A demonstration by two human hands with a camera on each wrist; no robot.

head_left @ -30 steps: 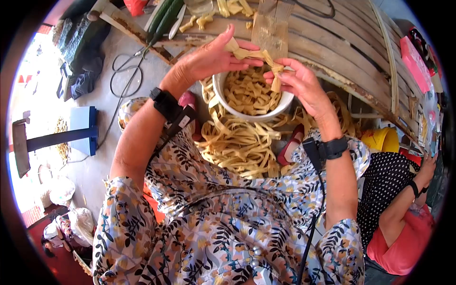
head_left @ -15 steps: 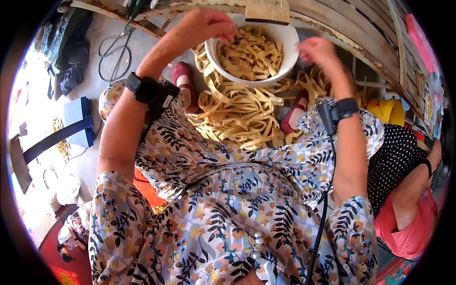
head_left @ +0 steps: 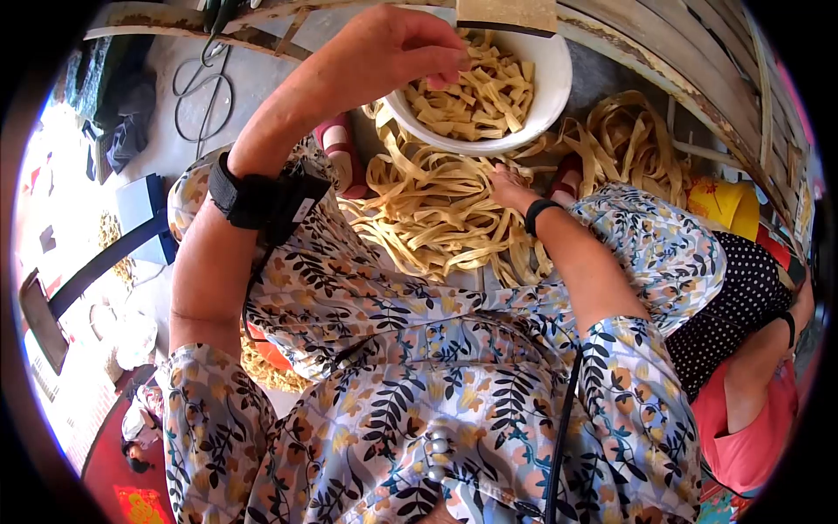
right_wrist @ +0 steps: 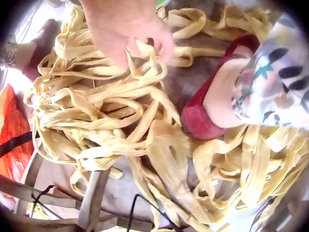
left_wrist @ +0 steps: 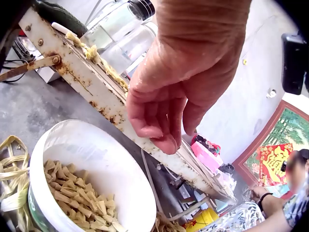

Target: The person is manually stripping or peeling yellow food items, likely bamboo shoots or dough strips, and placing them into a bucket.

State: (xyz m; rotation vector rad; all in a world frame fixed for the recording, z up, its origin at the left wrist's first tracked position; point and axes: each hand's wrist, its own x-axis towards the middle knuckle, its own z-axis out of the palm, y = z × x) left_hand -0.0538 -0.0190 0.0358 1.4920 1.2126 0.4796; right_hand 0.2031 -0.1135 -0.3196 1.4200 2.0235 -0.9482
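Note:
My left hand (head_left: 397, 52) hangs over the left rim of a white bucket (head_left: 554, 87); it holds nothing, and its fingers are loosely curled. Short tan knotted pieces (head_left: 484, 92) lie inside the bucket. In the left wrist view the same hand (left_wrist: 186, 82) is above the bucket (left_wrist: 91, 145), not touching it. Down at the pile of long tan strips (head_left: 436, 205) on the floor is my right hand (head_left: 511, 185). In the right wrist view this hand (right_wrist: 128, 31) has its fingers bent round a looped strip (right_wrist: 145, 67) at the top of the pile.
A slatted bench (head_left: 646, 52) with a board end (head_left: 506, 12) borders the bucket. Red shoes (head_left: 567, 177) flank the pile; more strips (head_left: 633, 144) and a yellow bucket (head_left: 724, 205) lie right. Another person (head_left: 751, 393) sits at the right.
The knotted piece seen between both hands a second ago is no longer in them. My right hand has moved down to the floor strips, while my left has shifted slightly right over the bucket.

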